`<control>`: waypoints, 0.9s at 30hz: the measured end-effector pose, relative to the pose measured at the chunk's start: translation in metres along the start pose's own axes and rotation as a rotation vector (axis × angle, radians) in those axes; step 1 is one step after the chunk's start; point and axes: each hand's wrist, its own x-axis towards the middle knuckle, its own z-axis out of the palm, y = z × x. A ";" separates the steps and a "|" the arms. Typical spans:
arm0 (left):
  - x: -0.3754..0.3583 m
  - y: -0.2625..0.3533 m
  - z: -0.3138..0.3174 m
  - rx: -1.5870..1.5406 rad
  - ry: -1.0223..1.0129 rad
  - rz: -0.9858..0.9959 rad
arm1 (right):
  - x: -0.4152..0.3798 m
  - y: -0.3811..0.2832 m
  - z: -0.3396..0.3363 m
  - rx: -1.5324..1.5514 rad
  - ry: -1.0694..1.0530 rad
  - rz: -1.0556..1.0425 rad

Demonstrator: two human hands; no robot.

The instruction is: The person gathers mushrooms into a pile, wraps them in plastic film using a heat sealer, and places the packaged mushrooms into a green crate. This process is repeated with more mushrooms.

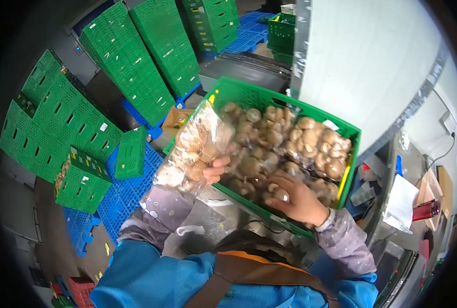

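My left hand point(217, 168) holds up a clear plastic bag of brown mushrooms point(190, 149) at the left side of a green crate point(290, 102). Its fingers curl round the bag's right edge, and the rest of the hand is behind the bag. Inside the crate lie several more bagged mushrooms point(310, 138). My right hand point(300, 201) reaches over the crate's near side, its fingers curved over a bag of mushrooms in the front part. The bag hides part of those fingers' contact, so a grip cannot be made out.
Tall stacks of green crates point(128, 61) stand at the back left, some on blue pallets point(149, 164). A white panel point(367, 61) rises behind the crate. At right, a metal table point(413, 154) bears paper point(402, 203) and a red cylindrical object point(426, 210).
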 end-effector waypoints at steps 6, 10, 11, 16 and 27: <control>-0.016 0.048 -0.044 -0.055 -0.011 -0.098 | 0.093 0.013 0.053 -0.355 0.059 -0.125; -0.011 0.068 -0.041 0.149 0.279 -0.080 | 0.089 0.056 0.077 -0.572 -0.102 -0.122; 0.000 0.063 -0.021 0.685 0.863 -0.029 | 0.080 0.065 0.079 -0.585 -0.211 -0.061; 0.006 0.074 -0.090 1.050 0.887 0.086 | 0.054 0.060 0.070 -0.401 -0.078 -0.038; 0.037 -0.003 -0.192 2.337 0.900 -0.222 | 0.056 0.080 0.089 -0.315 0.021 0.009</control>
